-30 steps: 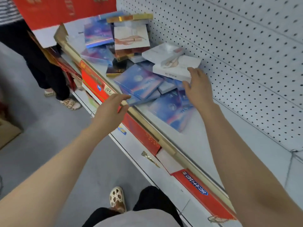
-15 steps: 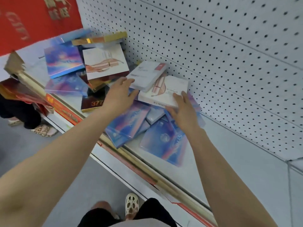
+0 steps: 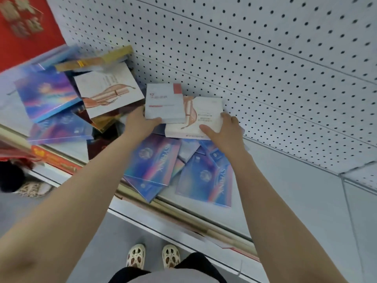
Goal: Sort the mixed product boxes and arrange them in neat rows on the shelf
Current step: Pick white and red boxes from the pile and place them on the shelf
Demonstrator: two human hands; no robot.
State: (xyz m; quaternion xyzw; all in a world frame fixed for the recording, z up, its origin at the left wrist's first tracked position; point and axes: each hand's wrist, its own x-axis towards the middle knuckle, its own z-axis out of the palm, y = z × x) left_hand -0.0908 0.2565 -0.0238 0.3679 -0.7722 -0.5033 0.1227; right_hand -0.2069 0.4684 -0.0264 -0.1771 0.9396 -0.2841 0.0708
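A jumble of flat product boxes covers the grey shelf [image 3: 285, 190]. My left hand [image 3: 140, 123] grips the near edge of a small pale blue box with a red corner patch [image 3: 164, 103]. My right hand [image 3: 226, 132] holds the right side of a wider white box with a leg picture [image 3: 204, 115], thumb on top. The pale blue box overlaps the white one's left side. Both lie on top of several blue iridescent boxes [image 3: 155, 160], one more of which [image 3: 206, 178] lies flat to the right.
At the left sit another white leg-picture box [image 3: 106, 90], a gold box [image 3: 95, 60] and more iridescent boxes [image 3: 44, 94]. A perforated back panel [image 3: 265, 68] rises behind. A gold rail [image 3: 183, 213] edges the shelf front. Someone's sandalled foot [image 3: 30, 188] stands at left.
My left hand has moved from beside the pale blue box to grip its near edge. My right hand has shifted to the white box's right side. The view has tilted down.
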